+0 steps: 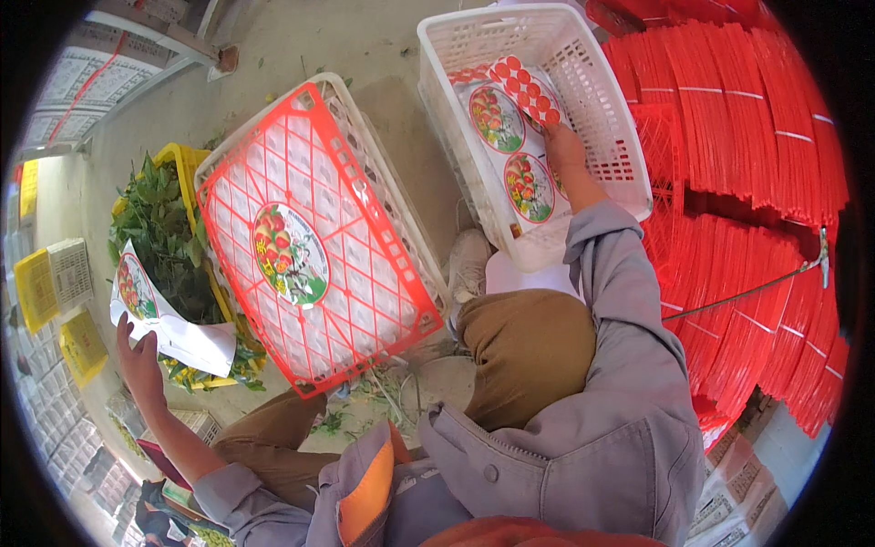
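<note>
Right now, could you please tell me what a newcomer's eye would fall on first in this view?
Most likely the bright red plastic stacks massed along the right side. Next comes the red lattice cover left of centre, with an oval fruit label near its middle. Then perhaps the white sheet at the left hand, far left, and the right hand reaching into the white basket at upper centre.

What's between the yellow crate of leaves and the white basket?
In the head view, a crate with a red lattice lid stands between them, then a strip of floor and a shoe.
</note>
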Demonstrator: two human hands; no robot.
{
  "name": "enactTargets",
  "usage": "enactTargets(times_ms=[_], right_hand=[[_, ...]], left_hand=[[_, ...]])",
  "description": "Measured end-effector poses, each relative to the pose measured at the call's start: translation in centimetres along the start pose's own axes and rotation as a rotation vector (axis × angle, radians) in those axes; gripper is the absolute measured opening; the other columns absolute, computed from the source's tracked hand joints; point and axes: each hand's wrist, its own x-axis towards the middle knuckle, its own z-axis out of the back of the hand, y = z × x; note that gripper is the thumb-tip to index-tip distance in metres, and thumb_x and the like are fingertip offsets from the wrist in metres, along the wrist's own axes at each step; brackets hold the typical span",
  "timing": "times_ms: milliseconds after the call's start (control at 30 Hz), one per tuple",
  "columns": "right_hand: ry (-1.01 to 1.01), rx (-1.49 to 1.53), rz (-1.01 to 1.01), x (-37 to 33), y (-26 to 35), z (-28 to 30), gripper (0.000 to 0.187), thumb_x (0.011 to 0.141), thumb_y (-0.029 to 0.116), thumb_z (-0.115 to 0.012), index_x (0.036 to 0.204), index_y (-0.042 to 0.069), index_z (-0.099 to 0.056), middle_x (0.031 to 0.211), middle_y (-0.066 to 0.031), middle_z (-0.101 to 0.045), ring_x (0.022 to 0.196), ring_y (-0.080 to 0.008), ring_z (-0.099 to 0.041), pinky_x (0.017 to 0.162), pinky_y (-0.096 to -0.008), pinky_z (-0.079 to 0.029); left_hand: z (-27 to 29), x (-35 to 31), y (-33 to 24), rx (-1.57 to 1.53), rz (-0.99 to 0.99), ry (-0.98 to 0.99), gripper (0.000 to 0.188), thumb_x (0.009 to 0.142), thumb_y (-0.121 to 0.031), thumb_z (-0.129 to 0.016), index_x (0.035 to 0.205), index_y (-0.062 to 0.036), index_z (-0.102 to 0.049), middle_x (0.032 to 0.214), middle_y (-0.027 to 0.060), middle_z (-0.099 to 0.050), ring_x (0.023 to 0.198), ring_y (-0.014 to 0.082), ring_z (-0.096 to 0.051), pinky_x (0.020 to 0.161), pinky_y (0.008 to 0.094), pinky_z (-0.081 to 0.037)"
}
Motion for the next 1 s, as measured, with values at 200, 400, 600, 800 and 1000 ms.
enactTargets(times_ms=[200, 400, 600, 800, 1000], right_hand=[[-0.006, -0.045, 0.007, -1.2, 2.5, 3.5, 0.027, 0.097, 0.032, -0.059, 0.100, 0.009, -0.073, 0.102, -0.0199, -0.073, 0.095, -0.0405, -0.071, 0.083, -0.0509, -0.056], [0.221, 0.010, 0.111, -4.3, 3.4, 6.8, 0.037, 0.094, 0.043, -0.068, 0.097, 0.006, -0.071, 0.095, -0.0200, -0.071, 0.090, -0.0405, -0.069, 0.080, -0.0490, -0.054], [-0.059, 0.263, 0.235, -4.9, 9.8, 16.4, 0.039, 0.097, 0.037, -0.065, 0.084, 0.000, -0.063, 0.087, -0.0231, -0.064, 0.085, -0.0427, -0.062, 0.076, -0.0504, -0.048], [-0.233, 0.530, 0.662, -15.6, 26.6, 32.4, 0.020, 0.091, 0.019, -0.069, 0.085, 0.001, -0.062, 0.079, -0.0174, -0.061, 0.072, -0.0304, -0.060, 0.067, -0.0420, -0.048], [0.239, 1.050, 0.495, -26.8, 39.1, 33.9, 0.015, 0.094, 0.018, -0.071, 0.097, 0.003, -0.070, 0.083, -0.0066, -0.068, 0.072, -0.0132, -0.062, 0.066, -0.0332, -0.051]], left_hand=[[-0.7, -1.0, -1.6, -0.121, -0.021, 0.030, 0.065, 0.094, -0.009, -0.065, 0.155, -0.0139, -0.045, 0.146, 0.0171, -0.052, 0.112, 0.0250, -0.064, 0.094, 0.0376, -0.051], [-1.7, -2.1, -3.5, -0.256, -0.115, 0.078, 0.066, 0.092, -0.006, -0.068, 0.154, -0.0107, -0.046, 0.140, 0.0152, -0.057, 0.101, 0.0194, -0.066, 0.085, 0.0336, -0.054], [-4.0, -4.8, -9.0, -0.268, -0.262, 0.155, 0.054, 0.088, -0.012, -0.075, 0.139, -0.0048, -0.060, 0.119, 0.0127, -0.067, 0.097, 0.0216, -0.068, 0.086, 0.0351, -0.055], [-8.4, -13.8, -18.9, -0.932, -0.533, 0.759, 0.082, 0.090, -0.010, -0.077, 0.159, -0.0077, -0.034, 0.150, 0.0165, -0.050, 0.134, 0.0265, -0.053, 0.110, 0.0398, -0.046], [-7.0, -18.8, -21.4, -0.837, -0.429, 0.785, 0.057, 0.087, -0.015, -0.077, 0.139, -0.0038, -0.056, 0.119, 0.0168, -0.069, 0.111, 0.0244, -0.067, 0.092, 0.0396, -0.054]])
